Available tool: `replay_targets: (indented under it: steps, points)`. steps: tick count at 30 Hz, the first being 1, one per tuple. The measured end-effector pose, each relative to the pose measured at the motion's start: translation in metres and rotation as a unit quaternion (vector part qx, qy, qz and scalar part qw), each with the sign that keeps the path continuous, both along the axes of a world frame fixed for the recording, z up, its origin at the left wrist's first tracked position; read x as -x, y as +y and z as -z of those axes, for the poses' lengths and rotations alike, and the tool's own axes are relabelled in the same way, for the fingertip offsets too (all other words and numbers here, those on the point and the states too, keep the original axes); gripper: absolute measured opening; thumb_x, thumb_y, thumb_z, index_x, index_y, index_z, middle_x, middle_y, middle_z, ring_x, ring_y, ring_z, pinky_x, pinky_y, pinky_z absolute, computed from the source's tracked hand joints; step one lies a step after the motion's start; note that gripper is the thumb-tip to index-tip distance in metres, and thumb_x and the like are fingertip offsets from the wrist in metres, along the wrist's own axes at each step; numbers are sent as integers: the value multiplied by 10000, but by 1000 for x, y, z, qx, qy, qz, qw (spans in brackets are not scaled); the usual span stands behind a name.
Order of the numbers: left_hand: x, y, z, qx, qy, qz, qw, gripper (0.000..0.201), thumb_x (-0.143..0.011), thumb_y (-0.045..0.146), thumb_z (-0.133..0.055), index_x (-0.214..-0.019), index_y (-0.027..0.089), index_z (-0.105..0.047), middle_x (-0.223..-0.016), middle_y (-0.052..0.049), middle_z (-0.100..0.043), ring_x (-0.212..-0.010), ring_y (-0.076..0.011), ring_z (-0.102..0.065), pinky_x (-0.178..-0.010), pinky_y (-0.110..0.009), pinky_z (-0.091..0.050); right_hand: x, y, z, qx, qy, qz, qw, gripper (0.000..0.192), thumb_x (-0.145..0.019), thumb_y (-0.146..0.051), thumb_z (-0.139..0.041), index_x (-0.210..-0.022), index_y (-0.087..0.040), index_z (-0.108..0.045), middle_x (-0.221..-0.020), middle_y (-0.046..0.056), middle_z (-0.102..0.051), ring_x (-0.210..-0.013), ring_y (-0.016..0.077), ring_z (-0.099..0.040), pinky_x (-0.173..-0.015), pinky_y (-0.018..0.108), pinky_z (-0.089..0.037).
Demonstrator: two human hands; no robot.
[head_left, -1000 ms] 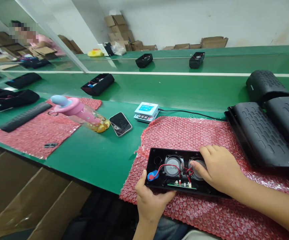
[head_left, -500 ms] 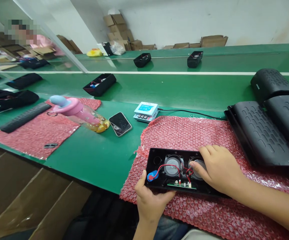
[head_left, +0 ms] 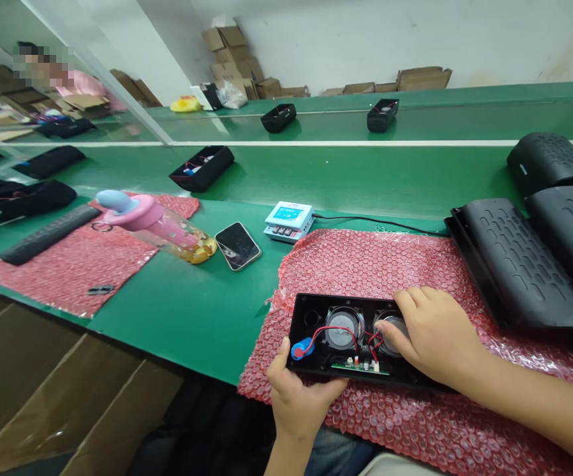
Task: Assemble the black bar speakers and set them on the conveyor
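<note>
Head view | left hand (head_left: 299, 396) clamps open speaker housing (head_left: 310, 317) edge | right hand (head_left: 435, 334) presses inside | risk: red wires (head_left: 338, 328) beside fingertips may snag loose

Smartphone (head_left: 238, 245) face-up at centre, beside small white meter (head_left: 289, 220). Pink bottle (head_left: 154, 223) lying centre-left. Black speaker covers (head_left: 529, 261) stacked right. Cardboard boxes (head_left: 236, 63) top centre.

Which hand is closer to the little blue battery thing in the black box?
Left. The left hand grips the case's near edge right below the blue part; the right hand rests farther over, on the other speaker.
</note>
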State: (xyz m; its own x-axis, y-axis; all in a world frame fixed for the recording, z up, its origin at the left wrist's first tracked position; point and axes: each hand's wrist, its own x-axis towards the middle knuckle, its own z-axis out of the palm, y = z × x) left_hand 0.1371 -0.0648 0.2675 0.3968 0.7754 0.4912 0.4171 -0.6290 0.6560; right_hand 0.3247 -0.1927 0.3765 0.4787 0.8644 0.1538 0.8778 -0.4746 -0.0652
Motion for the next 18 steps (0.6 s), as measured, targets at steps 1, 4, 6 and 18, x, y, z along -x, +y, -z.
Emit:
replay_targets:
  steps: [1,4,6,18]
  points:
    - [0,0,0,-8,1,2,1000,1016,-488,557,-789,-1300,142,-340,-1106,-141,-505,-939,-297,-618,-736,-447,-565,0,0,0,-1,1,0,1000,354,-904,-485,-435,-820,-168,-569,-778,76,-598,-742,260,-543,-674,352,-319]
    - [1,1,0,-18,8,9,1000,1022,-509,561,-779,-1314,131,-320,-1104,-153,-510,-921,-303,-625,-724,-459,-565,0,0,0,-1,1,-2,1000,354,-903,-488,-438,-820,-169,-568,-779,75,-599,-743,262,-545,-676,353,-320]
    - [1,0,1,-19,10,9,1000,1016,-517,564,-773,-1314,129,-318,-1109,-159,-511,-922,-304,-627,-725,-461,-565,0,0,0,-1,0,-1,1000,353,-903,-488,-442,-813,-170,-566,-774,74,-597,-741,260,-545,-674,351,-319]
    - [1,0,3,16,-7,-1,1000,991,-472,552,-791,-1263,141,-359,-1079,-132,-535,-878,-266,-631,-745,-444,-565,0,0,0,-8,-12,-5,1000,356,-900,-483,-444,-801,-166,-570,-758,75,-595,-729,255,-545,-663,346,-311]
